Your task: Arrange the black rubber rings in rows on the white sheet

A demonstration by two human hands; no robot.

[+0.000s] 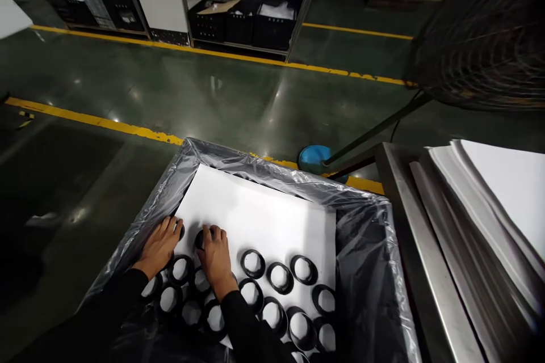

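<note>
Black rings point(252, 264) lie spread on a white sheet point(264, 210) inside a plastic-lined bin point(272, 178), at six o'clock from our view. Our left hand point(159, 247) lies open with the fingers extended, just touching one ring near the sheet's edge, and our right hand point(215, 258) is bent over another ring, but we cannot tell if it truly grasps it. At three o'clock, a stack of white sheets point(489, 193) lies beside a steel table edge point(419, 227).

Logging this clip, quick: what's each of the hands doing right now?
Left hand: open, fingertips by a black ring.
Right hand: curled on another black ring, apparently holding it.
</note>
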